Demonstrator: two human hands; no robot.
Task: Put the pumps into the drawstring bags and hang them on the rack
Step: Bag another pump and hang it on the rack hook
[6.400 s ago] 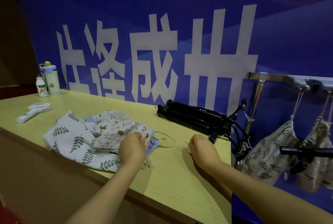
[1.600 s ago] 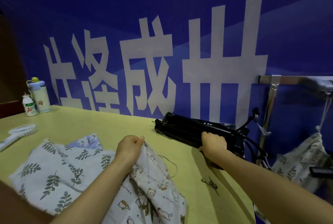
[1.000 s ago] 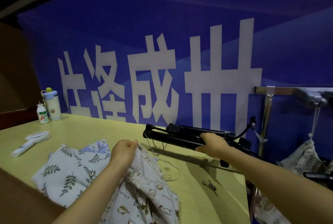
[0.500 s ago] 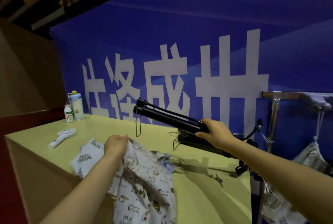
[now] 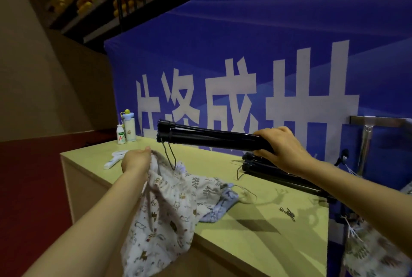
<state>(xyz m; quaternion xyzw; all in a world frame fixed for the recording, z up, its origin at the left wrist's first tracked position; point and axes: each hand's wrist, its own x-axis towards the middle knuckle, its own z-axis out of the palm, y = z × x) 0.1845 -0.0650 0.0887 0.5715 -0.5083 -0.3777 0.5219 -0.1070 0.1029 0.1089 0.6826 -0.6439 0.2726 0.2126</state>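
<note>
My right hand (image 5: 282,147) grips a long black pump (image 5: 209,137) near one end and holds it level above the table, its wire foot dangling over the bag mouth. My left hand (image 5: 136,160) pinches the rim of a white animal-print drawstring bag (image 5: 162,221), which hangs over the table's front edge. More black pumps (image 5: 274,173) lie on the table behind my right wrist. Other drawstring bags (image 5: 211,194), leaf-print and light blue, lie flat on the yellow table (image 5: 256,243). A metal rack (image 5: 365,138) stands at the right with a filled bag (image 5: 374,254) hanging below.
A blue banner with white characters backs the table. At the far left corner stand a small bottle (image 5: 121,135) and a tumbler (image 5: 129,126), with a white hand fan (image 5: 113,160) nearby. A small metal clip (image 5: 287,213) lies at the right.
My right hand has lifted one pump off the pile and swung it leftward to level above the bags. My left hand has raised the animal-print bag by its rim off the table.
</note>
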